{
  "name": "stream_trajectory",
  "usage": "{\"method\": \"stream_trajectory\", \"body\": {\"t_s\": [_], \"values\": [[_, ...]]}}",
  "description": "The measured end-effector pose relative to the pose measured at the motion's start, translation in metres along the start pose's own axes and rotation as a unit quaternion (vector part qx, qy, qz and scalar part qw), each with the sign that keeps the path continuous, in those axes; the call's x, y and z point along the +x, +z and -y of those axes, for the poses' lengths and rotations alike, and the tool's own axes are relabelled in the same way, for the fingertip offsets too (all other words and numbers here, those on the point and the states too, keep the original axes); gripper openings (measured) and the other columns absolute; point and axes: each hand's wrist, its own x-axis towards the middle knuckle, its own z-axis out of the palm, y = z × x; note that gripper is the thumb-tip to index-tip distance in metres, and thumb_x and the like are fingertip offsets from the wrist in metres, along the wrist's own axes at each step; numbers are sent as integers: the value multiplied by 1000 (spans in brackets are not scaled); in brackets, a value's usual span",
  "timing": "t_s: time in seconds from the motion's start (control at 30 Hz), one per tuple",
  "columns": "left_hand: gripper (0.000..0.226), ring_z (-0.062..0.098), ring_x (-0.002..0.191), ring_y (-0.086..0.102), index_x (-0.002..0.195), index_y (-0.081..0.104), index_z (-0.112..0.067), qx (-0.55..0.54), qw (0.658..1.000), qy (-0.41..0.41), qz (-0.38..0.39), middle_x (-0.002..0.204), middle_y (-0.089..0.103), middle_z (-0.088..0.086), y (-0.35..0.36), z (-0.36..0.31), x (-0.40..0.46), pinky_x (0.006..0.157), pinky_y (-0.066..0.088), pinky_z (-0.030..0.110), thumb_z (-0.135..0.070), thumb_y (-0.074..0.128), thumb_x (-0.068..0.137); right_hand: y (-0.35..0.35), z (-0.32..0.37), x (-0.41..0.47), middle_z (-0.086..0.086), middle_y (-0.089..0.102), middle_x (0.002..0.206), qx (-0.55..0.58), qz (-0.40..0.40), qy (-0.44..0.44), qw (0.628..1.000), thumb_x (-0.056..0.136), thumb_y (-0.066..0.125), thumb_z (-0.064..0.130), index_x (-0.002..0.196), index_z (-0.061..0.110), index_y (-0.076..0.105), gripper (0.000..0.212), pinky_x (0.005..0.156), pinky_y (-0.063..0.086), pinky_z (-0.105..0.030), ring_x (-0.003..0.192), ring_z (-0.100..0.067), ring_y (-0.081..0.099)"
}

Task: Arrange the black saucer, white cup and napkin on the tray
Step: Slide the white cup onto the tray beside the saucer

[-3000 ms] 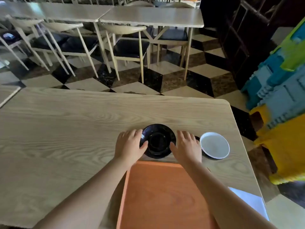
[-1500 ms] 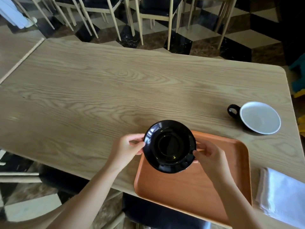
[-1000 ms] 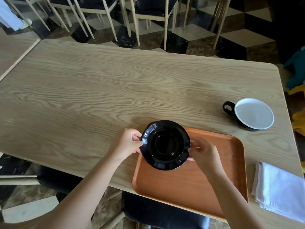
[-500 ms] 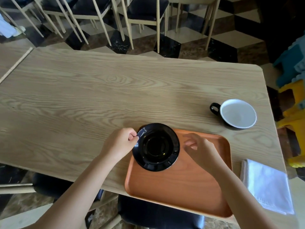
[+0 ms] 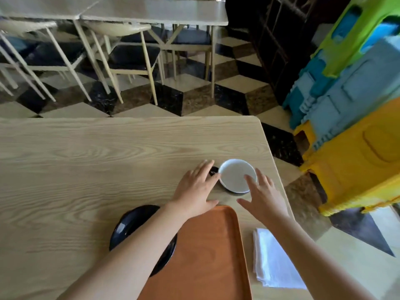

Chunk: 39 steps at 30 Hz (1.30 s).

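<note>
The black saucer lies at the left end of the orange tray, partly hidden under my left forearm. The cup, white inside with a black outside and black handle, stands on the table beyond the tray. My left hand is spread open beside the cup's handle, fingertips at it. My right hand is open on the cup's right side, fingers reaching its rim. Neither hand has closed on the cup. The folded white napkin lies on the table right of the tray.
The wooden table ends just right of the cup and napkin. Stacked yellow, blue and green plastic stools stand close by on the right. Chairs and other tables are across the checkered floor.
Both hands have let go of the saucer, which now rests on the tray, and moved up and right to either side of the cup. The camera view tilted upward.
</note>
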Motion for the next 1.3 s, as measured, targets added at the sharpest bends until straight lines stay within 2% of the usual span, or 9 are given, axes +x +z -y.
{"method": "stream_trajectory", "body": {"t_s": [0.1,0.2,0.33,0.57,0.7,0.93,1.03,1.13,1.3], "values": [[73,23,144,7,142,25,-21,31,996,-1,81,157,6,11,7,-1,22,111,25,41,-46,59,82,5,-3,8,-11,20,152,1,-3,5,1000,80,62,44,134,14,36,67,91,44,-38,131,-29,34],[65,28,134,30,136,36,-17,-1,995,3,95,148,27,14,7,1,35,102,36,39,-43,60,82,10,-5,12,-11,29,149,16,-25,6,1000,79,64,39,120,8,50,54,76,48,-36,114,-32,51],[51,29,117,44,125,52,-14,-54,998,14,28,126,49,11,12,5,38,89,45,42,-40,63,82,16,-9,14,-7,32,150,55,-53,15,997,75,70,36,110,3,57,50,70,50,-36,101,-33,61],[44,34,104,54,105,69,-9,-123,991,20,-55,106,62,16,26,12,24,82,50,48,-31,79,68,20,-15,7,0,40,147,103,-81,-13,991,68,77,35,117,8,58,59,79,54,-39,106,-29,62],[42,32,95,59,98,71,-10,-144,984,8,-100,98,65,14,23,12,2,80,53,43,-41,72,69,17,-11,-5,-6,55,134,130,-137,-60,980,58,85,31,108,6,63,60,65,59,-42,93,-29,69],[46,15,98,52,99,71,-15,-151,972,-27,-178,101,66,9,16,-11,-56,83,44,23,-50,60,71,18,2,-53,-10,62,125,157,-183,-99,965,45,91,23,105,6,67,67,51,59,-35,84,-24,72],[44,14,99,52,98,71,-14,-140,973,-34,-179,101,66,8,20,-15,-79,83,45,23,-50,61,73,23,9,-70,-11,63,123,168,-162,-98,967,42,92,19,104,5,68,68,46,57,-31,70,-22,72],[42,16,102,52,97,70,-13,-133,972,-36,-190,101,66,10,27,-17,-97,88,44,24,-48,62,74,30,14,-81,-11,63,123,163,-148,-108,969,44,91,19,105,5,67,68,49,56,-29,79,-21,72],[41,17,104,52,96,69,-13,-127,973,-48,-185,103,66,10,40,-19,-112,95,38,22,-47,62,76,42,15,-87,-5,64,123,144,-118,-118,975,50,69,32,105,10,68,59,49,52,-21,74,-14,70]]}}
